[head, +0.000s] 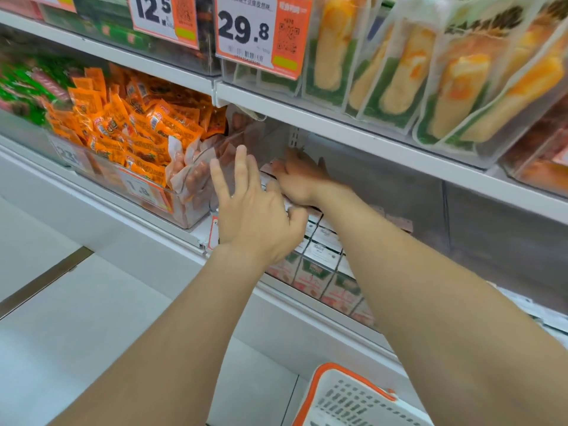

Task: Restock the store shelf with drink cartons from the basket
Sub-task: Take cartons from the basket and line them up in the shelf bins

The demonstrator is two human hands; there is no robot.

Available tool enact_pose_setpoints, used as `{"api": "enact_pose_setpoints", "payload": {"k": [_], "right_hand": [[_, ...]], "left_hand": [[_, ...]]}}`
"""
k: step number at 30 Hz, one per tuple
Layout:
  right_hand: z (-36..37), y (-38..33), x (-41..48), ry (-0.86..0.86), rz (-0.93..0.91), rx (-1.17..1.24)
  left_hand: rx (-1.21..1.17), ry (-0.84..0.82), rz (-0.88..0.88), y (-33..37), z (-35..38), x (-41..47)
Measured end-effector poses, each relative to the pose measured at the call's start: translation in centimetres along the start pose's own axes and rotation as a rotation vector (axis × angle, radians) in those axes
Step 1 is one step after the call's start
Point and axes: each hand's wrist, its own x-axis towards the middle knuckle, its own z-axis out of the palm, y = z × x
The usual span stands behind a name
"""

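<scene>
On the shelf: two hands over the drink cartons

At the back of the drink cartons (319,265), the right hand (299,181) reaches deep into the shelf. It lies low over the tops of the cartons. It is blurry, so I cannot tell if it is holding one or just touching.

The left hand (255,213) is nearer, over the left end of the cartons. Its fingers (238,167) are straight and spread wide, pointing up, and it holds nothing. They are right at the clear bin (187,216) that stands just left of the cartons.

The cartons stand in tight rows, side by side, white on top and red and green on the front. A low clear rail runs along their front edge. Right of the cartons, the space is grey and open. Above the cartons, the next shelf board (338,118) hangs close, so the gap is low.

Inside the bin left of the cartons are orange packets (129,127) and sausage packs (190,176). Up above the cartons are corn packs (399,75) and a price tag (246,29) that says 29.8.

Below the cartons, the white basket (353,375) with an orange rim sits on the pale floor (76,333).
</scene>
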Motion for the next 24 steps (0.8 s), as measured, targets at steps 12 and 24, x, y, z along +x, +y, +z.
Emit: {"api": "enact_pose_setpoints", "payload": {"k": [12,24], "right_hand": [[-5.8,7.6,-9.3,-0.139,0.381,-0.188],[-4.9,9.0,-10.8,-0.106,0.251,-0.261]], "left_hand": [[-0.115,-0.227,0.192,4.5,-0.2,-1.2],[-0.195,-0.364,0.311,5.9,-0.5,-2.6]]}}
